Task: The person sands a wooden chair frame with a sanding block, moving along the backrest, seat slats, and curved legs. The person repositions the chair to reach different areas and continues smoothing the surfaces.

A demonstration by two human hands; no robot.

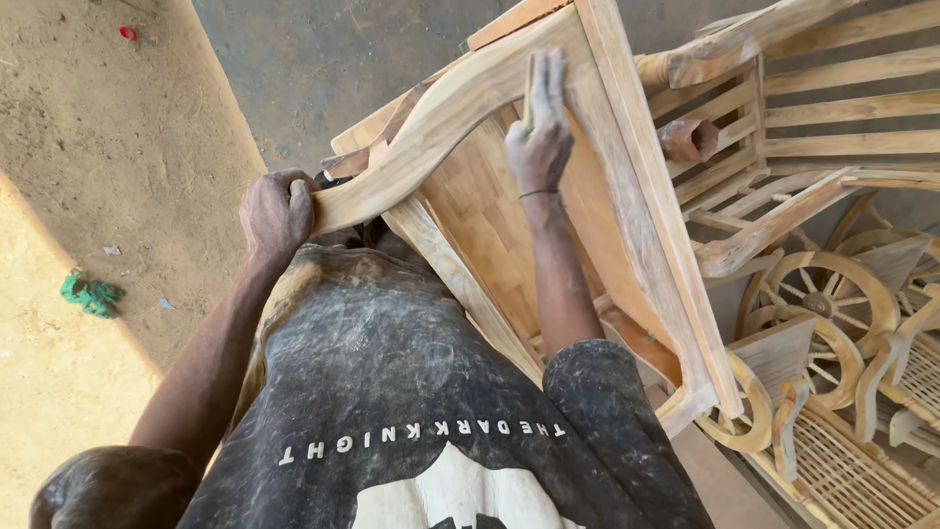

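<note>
From my feed, my left hand (277, 211) clamps its fingers around the near end of the curved, pale unfinished wooden armrest (441, 122), at about nine o'clock. My right hand (540, 127) lies flat at twelve o'clock, fingers straight and together, pressing a thin tan sheet of sandpaper (529, 93) against the armrest's upper stretch. The armrest's long axis runs from eight o'clock up toward one o'clock, so the right hand is nearer the far end. A straight dusty frame rail (646, 196) borders it at three o'clock; stacked wooden wheeled furniture (832, 304) crowds beyond, while bare ground (117, 147) opens at ten o'clock.
</note>
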